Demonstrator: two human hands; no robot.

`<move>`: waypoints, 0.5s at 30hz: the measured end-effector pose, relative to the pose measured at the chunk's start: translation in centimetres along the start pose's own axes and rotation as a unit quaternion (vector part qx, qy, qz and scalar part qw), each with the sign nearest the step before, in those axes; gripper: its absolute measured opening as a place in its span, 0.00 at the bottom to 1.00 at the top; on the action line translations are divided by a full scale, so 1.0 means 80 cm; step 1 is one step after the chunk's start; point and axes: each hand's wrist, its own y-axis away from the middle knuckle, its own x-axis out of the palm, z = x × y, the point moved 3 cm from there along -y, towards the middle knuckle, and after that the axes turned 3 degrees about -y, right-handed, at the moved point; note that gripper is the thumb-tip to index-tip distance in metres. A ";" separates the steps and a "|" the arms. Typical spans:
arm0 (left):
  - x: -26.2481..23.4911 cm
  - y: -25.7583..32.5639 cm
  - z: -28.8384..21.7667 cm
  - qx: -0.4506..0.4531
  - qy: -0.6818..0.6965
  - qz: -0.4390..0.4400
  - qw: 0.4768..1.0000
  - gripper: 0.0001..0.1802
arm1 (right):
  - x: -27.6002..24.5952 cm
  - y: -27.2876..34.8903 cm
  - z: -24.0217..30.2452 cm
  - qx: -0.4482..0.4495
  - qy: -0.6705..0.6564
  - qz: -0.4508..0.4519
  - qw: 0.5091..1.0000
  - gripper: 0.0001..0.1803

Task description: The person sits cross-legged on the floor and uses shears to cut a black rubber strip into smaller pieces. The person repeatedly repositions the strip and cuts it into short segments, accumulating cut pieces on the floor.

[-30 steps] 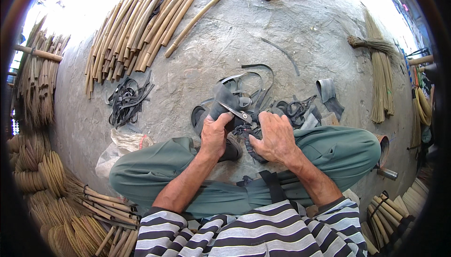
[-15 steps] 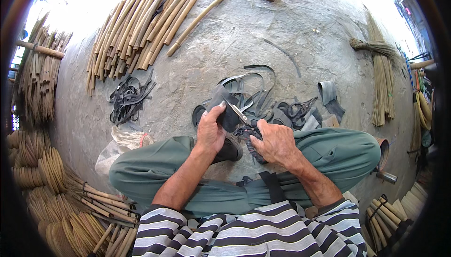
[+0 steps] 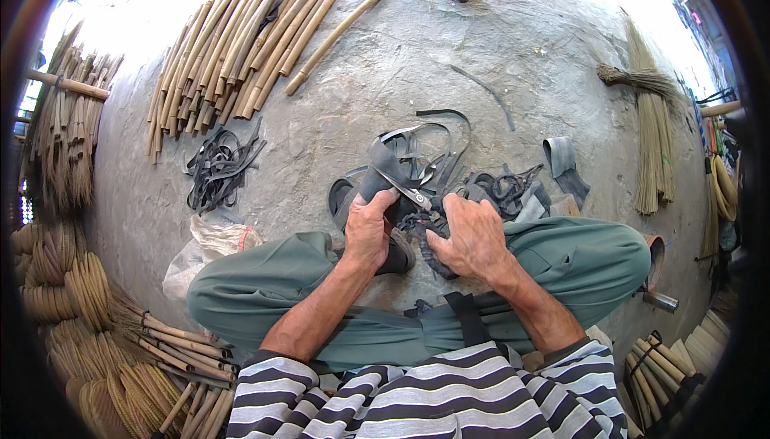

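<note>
My left hand pinches a dark grey piece of rubber sheet that stands up above my fingers. In my right hand is a pair of scissors, its handles wrapped in dark strips. The metal blades point up and left, and they lie against the rubber sheet at its edge. Between my folded legs, beyond the hands, lies a tangle of black rubber strips. More rubber scraps lie just right of the scissors. My fingers partly cover the handles.
Bamboo poles lie at the far left, and a coil of black strips sits nearer. A pale sack rests by my left knee. Stick bundles fill the lower left. A straw broom head lies at right.
My left hand has shifted slightly right and nearer to me, closer to the scissors. The rubber sheet has tilted, and the blades now lie lower across it. My right hand has barely moved.
</note>
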 end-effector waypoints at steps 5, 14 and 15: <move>0.000 -0.002 -0.001 -0.022 0.029 0.009 0.999 0.15 | 0.000 0.003 0.002 0.013 -0.016 0.016 1.000 0.23; -0.018 -0.013 0.007 -0.078 0.049 -0.011 0.996 0.11 | 0.002 0.004 -0.001 0.021 -0.016 0.034 0.999 0.21; -0.020 -0.017 0.005 -0.069 0.065 0.003 0.995 0.11 | 0.003 0.003 -0.001 0.022 -0.015 0.035 0.999 0.21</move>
